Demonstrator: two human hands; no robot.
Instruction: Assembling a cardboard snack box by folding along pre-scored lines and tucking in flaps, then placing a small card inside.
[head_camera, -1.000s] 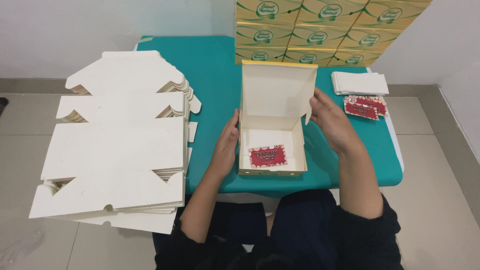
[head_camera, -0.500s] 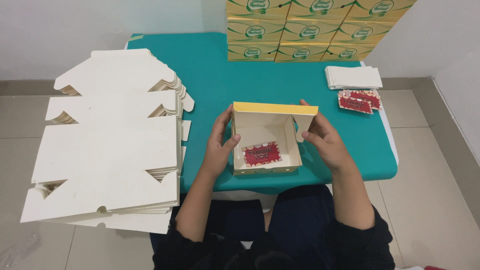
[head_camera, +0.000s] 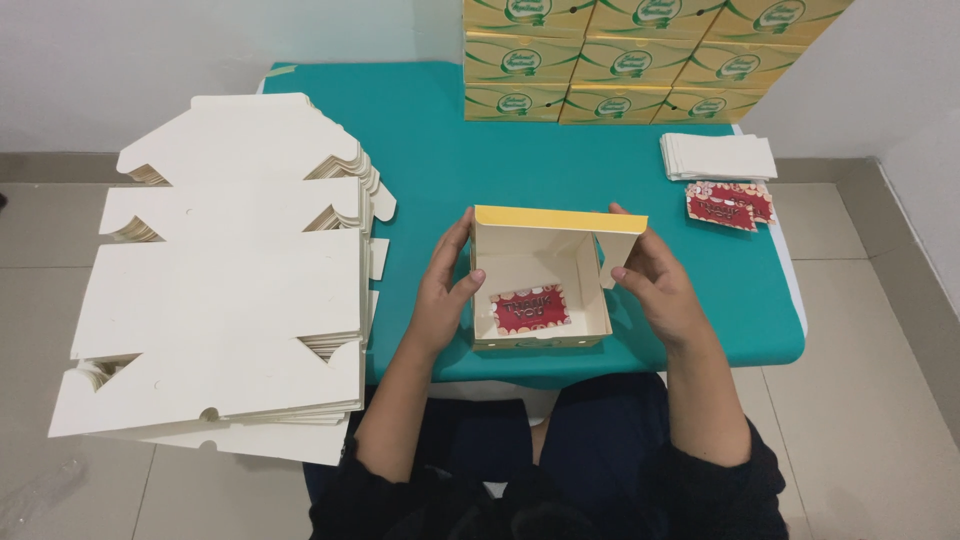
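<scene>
Small cardboard box (head_camera: 540, 285): cream inside, yellow outside, square, lid half lowered; stands at the near edge of the table (head_camera: 420, 150), centre. A red patterned card (head_camera: 531, 308) lies flat on its floor.

Left hand (head_camera: 440, 290): fingers wrapped round the box's left wall, thumb inside. Right hand (head_camera: 655, 280): fingers closed on the lid's right side flap.

Flat box blanks (head_camera: 225, 280): thick stack of matte cream die-cut card, notched edges, left of the box, overhanging the table.

Finished boxes (head_camera: 620, 55): glossy yellow with green ovals, stacked at the far edge.

White paper stack (head_camera: 718, 157) and loose red cards (head_camera: 730, 203): far right.

Table: smooth teal top. Floor (head_camera: 880, 400): pale tiles. Wall (head_camera: 150, 60): plain white.
</scene>
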